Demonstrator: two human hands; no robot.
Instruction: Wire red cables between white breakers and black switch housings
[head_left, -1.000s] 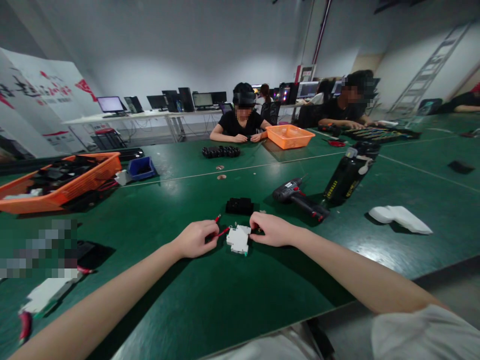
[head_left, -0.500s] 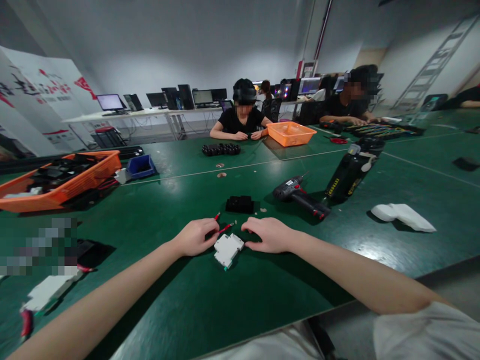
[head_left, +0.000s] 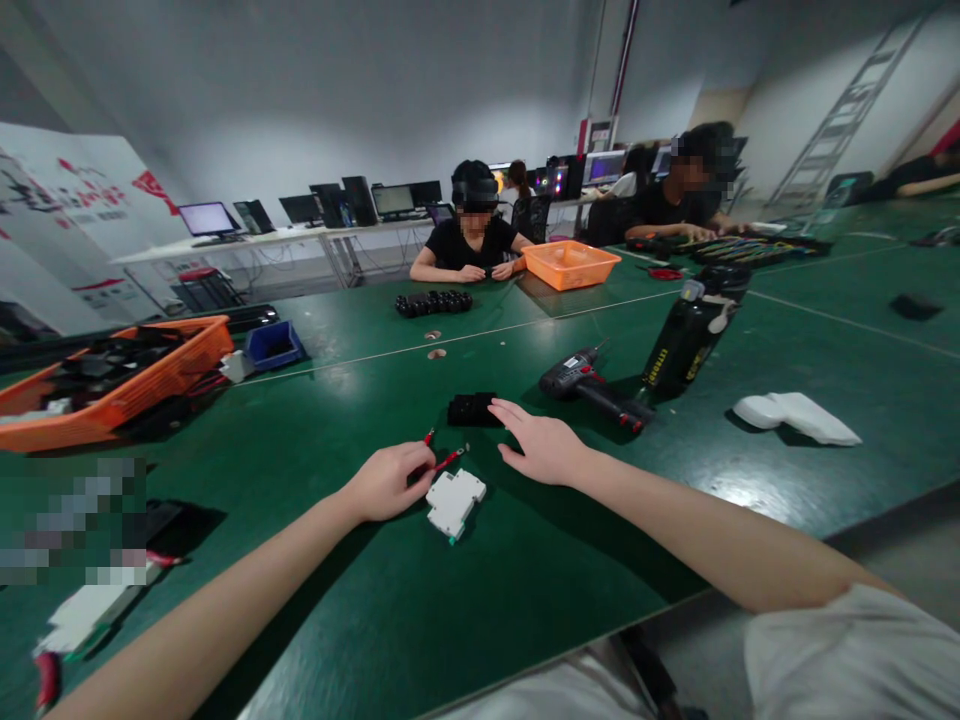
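Note:
Closed around a short red wire (head_left: 451, 459), my left hand (head_left: 396, 480) rests near the middle of the green table. The wire's metal ends stick out past the fingertips. Just to the right and nearer to me lies a white module (head_left: 455, 502) with a green part at its lower corner; neither hand holds it. My right hand (head_left: 541, 442) is open, its fingers stretched out to the right end of a black block (head_left: 471, 409). Whether the fingertips touch the block I cannot tell.
A power drill (head_left: 592, 388), a black bottle (head_left: 694, 335) and a white object (head_left: 796, 415) lie to the right. An orange basket (head_left: 112, 400) of black parts and a blue bin (head_left: 274, 345) are at left. Another white module (head_left: 97, 610) lies near left. Two people sit across the table.
My right hand has moved forward from beside the white module to the black block, its fingers straighter. My left hand keeps the red wire. The view has shifted slightly.

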